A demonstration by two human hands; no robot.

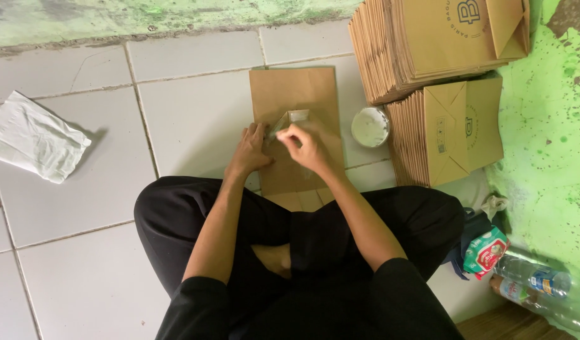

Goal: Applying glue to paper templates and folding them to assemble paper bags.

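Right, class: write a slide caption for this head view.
Seated cross-legged, left hand and right hand press a clear strip onto a flat brown paper bag.

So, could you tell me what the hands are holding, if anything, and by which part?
The right hand pinches a small clear plastic piece by its lower edge, over the flat brown paper bag. The left hand presses on the bag beside it.

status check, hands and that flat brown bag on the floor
Left hand pressing flat brown bag. Right hand pinching clear film strip over it. Round white tub beside, clear of both.
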